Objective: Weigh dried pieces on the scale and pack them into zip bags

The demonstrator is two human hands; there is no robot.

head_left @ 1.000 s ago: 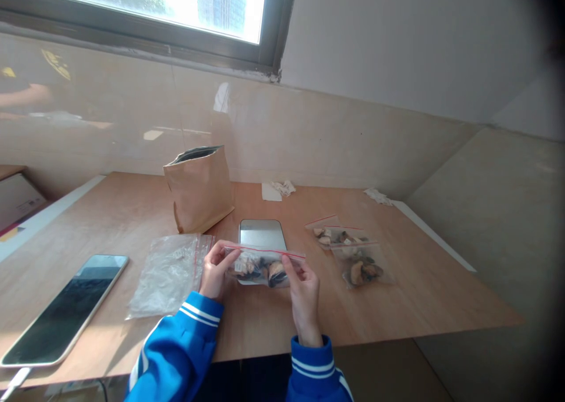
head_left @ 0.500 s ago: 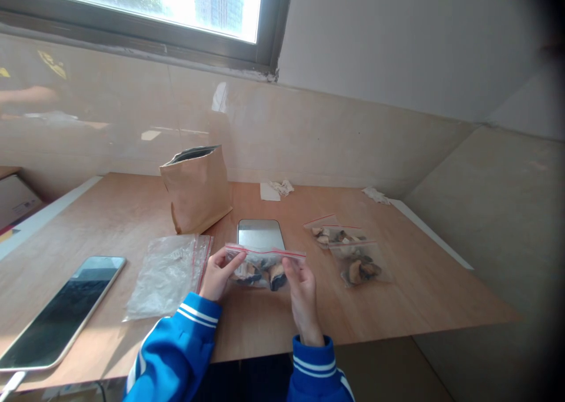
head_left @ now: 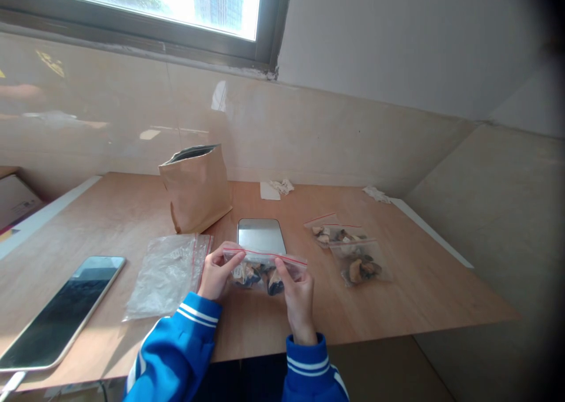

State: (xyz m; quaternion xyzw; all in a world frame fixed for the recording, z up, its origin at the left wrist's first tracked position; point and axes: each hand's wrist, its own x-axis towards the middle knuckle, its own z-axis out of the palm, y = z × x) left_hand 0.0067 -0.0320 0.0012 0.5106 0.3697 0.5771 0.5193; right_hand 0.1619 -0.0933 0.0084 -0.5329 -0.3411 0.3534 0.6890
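Observation:
A clear zip bag [head_left: 257, 273] with a red strip along its top holds dark and tan dried pieces that look like mushrooms. My left hand [head_left: 217, 271] pinches the bag's upper left, thumb on the near side. On the right, my right hand [head_left: 299, 296] grips the same top edge, its thumb pressed just below the red strip. Behind the bag lies a flat silver-topped device [head_left: 260, 235], perhaps a small scale, its near part covered by the bag. Left of my left hand are empty clear zip bags [head_left: 165, 275].
An opened brown paper bag [head_left: 198, 190] stands behind the empty bags. Filled zip bags [head_left: 361, 268] lie at the right. A phone [head_left: 62, 314] with a cable rests at the left. Crumpled tissue [head_left: 282, 186] and more tissue [head_left: 376, 195] lie near the wall.
My right hand has slid a little left along the bag's top edge, towards the middle. The left hand stays nearly in place, and the bag has tilted slightly.

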